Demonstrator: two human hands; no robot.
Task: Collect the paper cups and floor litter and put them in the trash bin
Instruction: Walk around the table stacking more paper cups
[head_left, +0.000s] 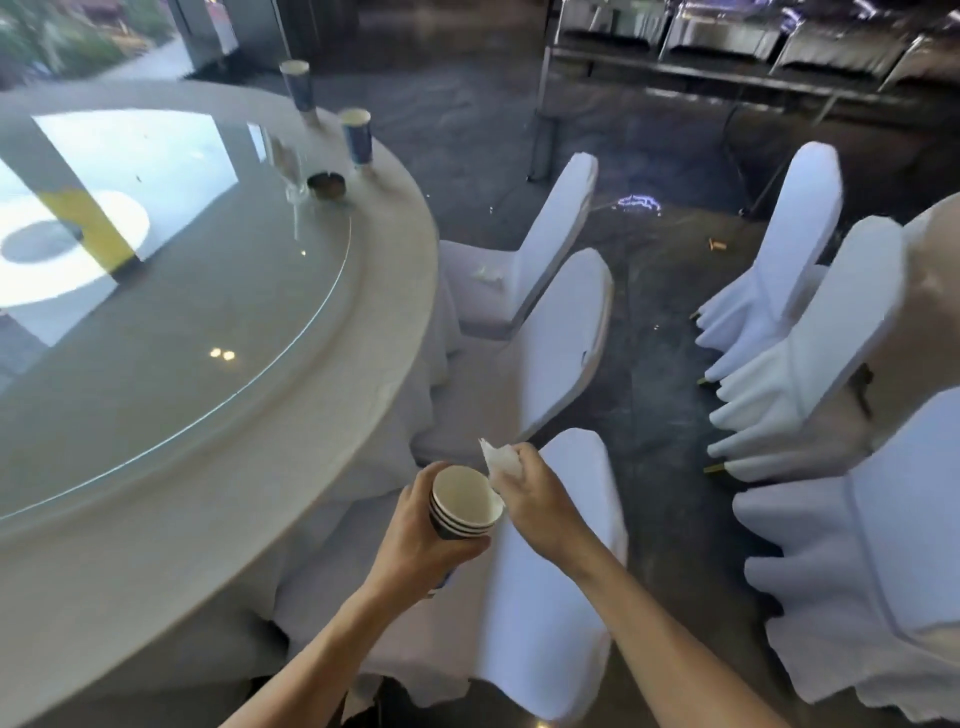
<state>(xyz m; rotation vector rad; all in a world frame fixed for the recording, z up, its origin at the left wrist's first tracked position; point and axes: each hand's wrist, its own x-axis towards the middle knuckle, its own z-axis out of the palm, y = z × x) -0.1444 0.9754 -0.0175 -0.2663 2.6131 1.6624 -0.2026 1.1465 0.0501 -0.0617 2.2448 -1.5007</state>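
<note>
My left hand (415, 535) grips a stack of nested paper cups (464, 501), blue outside and white inside, held upright in front of me. Right beside the stack's rim, my right hand (535, 493) pinches a crumpled white tissue (501, 460). Two more blue paper cups (297, 85) (357, 136) stand at the far edge of the round table (395, 270). A crumpled white tissue (485, 274) lies on a chair seat. A small orange scrap of litter (718, 244) lies on the dark floor.
The table has a glass turntable (182, 322), a wine glass (291, 169) and a dark ashtray (326, 185). White-covered chairs (561, 332) crowd the table's right side, and more chairs (800, 332) stand at the right. A dark floor aisle (649, 364) runs between them.
</note>
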